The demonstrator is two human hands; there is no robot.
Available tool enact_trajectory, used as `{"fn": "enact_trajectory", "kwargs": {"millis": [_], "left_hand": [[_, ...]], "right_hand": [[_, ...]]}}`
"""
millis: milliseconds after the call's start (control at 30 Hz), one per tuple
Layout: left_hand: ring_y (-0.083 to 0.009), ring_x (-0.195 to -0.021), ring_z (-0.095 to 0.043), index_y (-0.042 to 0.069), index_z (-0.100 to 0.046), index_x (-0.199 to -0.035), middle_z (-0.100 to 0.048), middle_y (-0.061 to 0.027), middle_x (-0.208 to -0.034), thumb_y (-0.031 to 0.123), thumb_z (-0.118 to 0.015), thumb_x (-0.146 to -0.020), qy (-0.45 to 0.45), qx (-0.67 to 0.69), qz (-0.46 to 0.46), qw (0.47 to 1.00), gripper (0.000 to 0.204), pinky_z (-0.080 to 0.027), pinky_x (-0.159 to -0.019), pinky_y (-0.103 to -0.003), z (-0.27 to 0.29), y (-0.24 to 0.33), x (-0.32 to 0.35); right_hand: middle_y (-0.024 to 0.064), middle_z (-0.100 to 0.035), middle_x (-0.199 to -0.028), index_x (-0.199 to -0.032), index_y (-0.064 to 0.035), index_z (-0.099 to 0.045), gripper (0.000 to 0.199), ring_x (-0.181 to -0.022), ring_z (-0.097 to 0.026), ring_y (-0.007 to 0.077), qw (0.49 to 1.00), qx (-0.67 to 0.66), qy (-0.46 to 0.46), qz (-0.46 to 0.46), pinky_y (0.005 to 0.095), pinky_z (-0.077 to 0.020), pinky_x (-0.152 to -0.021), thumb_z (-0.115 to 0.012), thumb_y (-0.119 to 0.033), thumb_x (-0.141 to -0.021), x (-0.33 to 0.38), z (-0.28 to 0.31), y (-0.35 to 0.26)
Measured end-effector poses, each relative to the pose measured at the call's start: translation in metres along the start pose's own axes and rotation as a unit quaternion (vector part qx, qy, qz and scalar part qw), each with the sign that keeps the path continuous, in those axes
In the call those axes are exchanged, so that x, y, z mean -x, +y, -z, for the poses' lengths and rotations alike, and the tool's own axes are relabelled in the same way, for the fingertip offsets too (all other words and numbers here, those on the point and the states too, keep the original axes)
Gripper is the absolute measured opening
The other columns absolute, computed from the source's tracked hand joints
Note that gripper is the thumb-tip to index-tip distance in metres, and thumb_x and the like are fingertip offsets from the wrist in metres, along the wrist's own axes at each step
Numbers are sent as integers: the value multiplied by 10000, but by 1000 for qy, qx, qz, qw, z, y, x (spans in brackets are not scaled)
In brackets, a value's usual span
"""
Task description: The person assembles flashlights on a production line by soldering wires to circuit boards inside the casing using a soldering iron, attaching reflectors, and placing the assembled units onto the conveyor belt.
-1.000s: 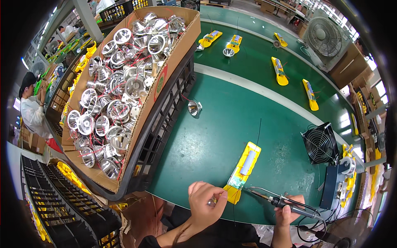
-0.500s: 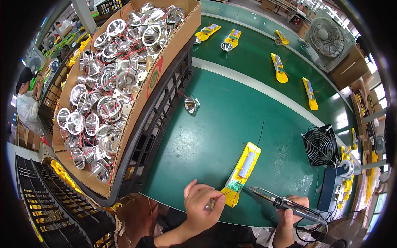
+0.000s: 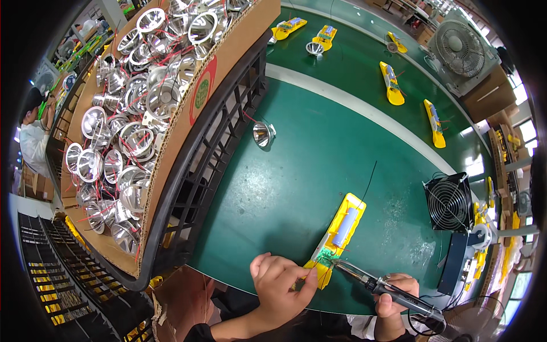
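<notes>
On the bench in front of me lies a yellow plastic housing [image 3: 355, 203] with a purple-blue battery cell [image 3: 346, 226] and a small green circuit board [image 3: 326, 256]. A thin black wire rises from its far end. My right hand [image 3: 397, 293] grips a soldering iron [image 3: 373, 283], whose tip reaches the board; exact contact is too small to tell. My left hand [image 3: 282, 288] is closed in a pinch beside the housing's near end. What its fingertips hold is too fine to make out. A loose silver reflector cup [image 3: 262, 134] with a red wire lies farther back.
A cardboard box [image 3: 196, 105] full of reflector cups sits in a black plastic crate [image 3: 199, 171] at the left. Several yellow housings [image 3: 392, 84] lie on the green strip beyond the pale rail [image 3: 336, 97]. A small black fan [image 3: 449, 202] and a blue-grey unit [image 3: 454, 263] stand at right.
The soldering iron's tip has moved left onto the circuit board area, with my right hand following. My left hand stays pinched near the housing's near end. The view has shifted slightly.
</notes>
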State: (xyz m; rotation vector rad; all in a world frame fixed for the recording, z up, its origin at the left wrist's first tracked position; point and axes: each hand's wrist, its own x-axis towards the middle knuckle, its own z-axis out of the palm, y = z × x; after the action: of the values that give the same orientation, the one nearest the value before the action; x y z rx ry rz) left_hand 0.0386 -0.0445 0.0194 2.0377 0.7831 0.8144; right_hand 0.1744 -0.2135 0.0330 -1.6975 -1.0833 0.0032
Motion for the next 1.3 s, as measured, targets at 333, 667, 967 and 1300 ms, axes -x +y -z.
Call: {"fn": "enact_trajectory", "kwargs": {"millis": [333, 667, 967, 1300], "left_hand": [[-152, -566, -427, 111, -551, -577, -444, 22, -559, 47, -675, -591, -10, 4, -14, 1000, 141, -289, -662, -309, 0, -1, -2], [-136, -556, -414, 127, -569, -591, -450, 33, -563, 52, -684, -595, -24, 1, -16, 1000, 137, -253, -634, -301, 1, -1, -3], [-122, -542, -401, 129, -579, -586, -447, 42, -554, 53, -687, -591, -35, -7, -10, 999, 132, -245, -626, -296, 1, 1, -3], [-127, -536, -395, 119, -577, -586, -439, 38, -549, 52, -684, -591, -30, -5, -19, 999, 127, -247, -622, -298, 0, 0, -4]], "right_hand": [[55, -533, -535, -808, -46, -456, 318, -456, -543, 194, 996, -47, 7, -72, 293, -464, -477, -629, -301, -729, 4, -3, -3], [49, -527, -529, -819, -44, -456, 357, -457, -537, 186, 993, -62, 17, -99, 286, -462, -476, -632, -346, -742, 4, -5, -8], [66, -543, -562, -823, -42, -461, 339, -469, -548, 194, 993, -60, 6, -100, 286, -468, -485, -638, -318, -740, 2, -6, -8], [14, -507, -510, -798, -50, -434, 377, -447, -514, 139, 994, -25, 17, -106, 256, -450, -491, -618, -375, -745, 0, -10, -11]]}}
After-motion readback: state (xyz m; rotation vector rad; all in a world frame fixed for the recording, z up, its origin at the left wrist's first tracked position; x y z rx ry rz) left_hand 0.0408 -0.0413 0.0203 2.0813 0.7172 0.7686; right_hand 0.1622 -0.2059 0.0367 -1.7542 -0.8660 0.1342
